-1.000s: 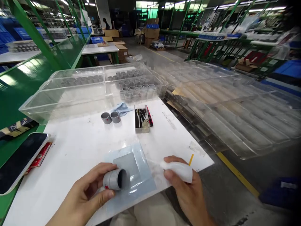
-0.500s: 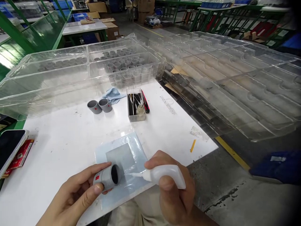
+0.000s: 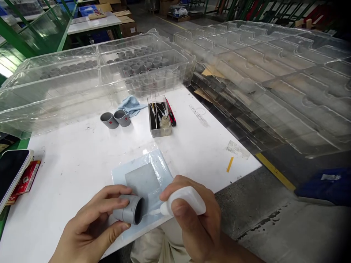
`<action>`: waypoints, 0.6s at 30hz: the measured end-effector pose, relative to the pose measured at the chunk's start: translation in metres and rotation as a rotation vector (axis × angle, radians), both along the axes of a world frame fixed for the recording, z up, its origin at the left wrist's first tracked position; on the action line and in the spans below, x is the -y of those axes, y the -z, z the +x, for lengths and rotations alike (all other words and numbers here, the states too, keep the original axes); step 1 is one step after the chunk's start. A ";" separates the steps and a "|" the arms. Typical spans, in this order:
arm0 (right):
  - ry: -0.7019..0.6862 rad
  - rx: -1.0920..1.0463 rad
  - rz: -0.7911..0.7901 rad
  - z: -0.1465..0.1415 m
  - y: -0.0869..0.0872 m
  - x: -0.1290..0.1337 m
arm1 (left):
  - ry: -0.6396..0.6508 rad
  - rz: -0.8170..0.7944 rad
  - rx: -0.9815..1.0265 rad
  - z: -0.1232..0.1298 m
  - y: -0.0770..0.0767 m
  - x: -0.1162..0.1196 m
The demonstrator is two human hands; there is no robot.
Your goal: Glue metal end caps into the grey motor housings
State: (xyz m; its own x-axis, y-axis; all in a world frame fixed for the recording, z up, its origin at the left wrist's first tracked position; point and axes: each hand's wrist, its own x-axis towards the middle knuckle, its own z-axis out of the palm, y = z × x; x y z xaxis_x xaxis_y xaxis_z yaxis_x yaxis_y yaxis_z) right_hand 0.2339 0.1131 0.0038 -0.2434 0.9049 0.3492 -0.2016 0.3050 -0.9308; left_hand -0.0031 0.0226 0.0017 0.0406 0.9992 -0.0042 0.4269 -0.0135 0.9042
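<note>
Near the table's front edge, my left hand (image 3: pixel 95 223) grips a grey cylinder (image 3: pixel 128 209), its dark open end facing right. My right hand (image 3: pixel 192 215) is closed around a white squeeze bottle (image 3: pixel 189 200). The bottle's thin nozzle points left, with its tip at or very close to the rim of the cylinder; whether they touch I cannot tell. Beneath both hands lies a light blue sheet (image 3: pixel 161 164) with a grey square (image 3: pixel 142 177) on it. Two more grey cylinders (image 3: pixel 109 120) stand upright farther back on the white table (image 3: pixel 68 160).
A blue cloth (image 3: pixel 131 105) lies behind the two cylinders. Right of it are a small clear box (image 3: pixel 160 132) of tools with a jar and a red-black cutter (image 3: pixel 171 114). Clear trays (image 3: pixel 68 89) holding several cylinders span the back. A phone (image 3: pixel 13 171) is at left.
The bottle's nozzle has moved left to the cylinder's opening. My left hand has turned the cylinder, so its red mark no longer shows. The camera view has shifted slightly.
</note>
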 end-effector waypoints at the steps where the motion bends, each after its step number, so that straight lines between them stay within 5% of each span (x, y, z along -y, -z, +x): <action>1: -0.012 0.001 -0.010 0.000 0.000 -0.001 | 0.001 0.003 -0.011 0.001 -0.001 0.000; 18: -0.039 -0.055 -0.202 -0.008 -0.003 -0.001 | -0.006 0.031 -0.023 0.003 -0.003 0.000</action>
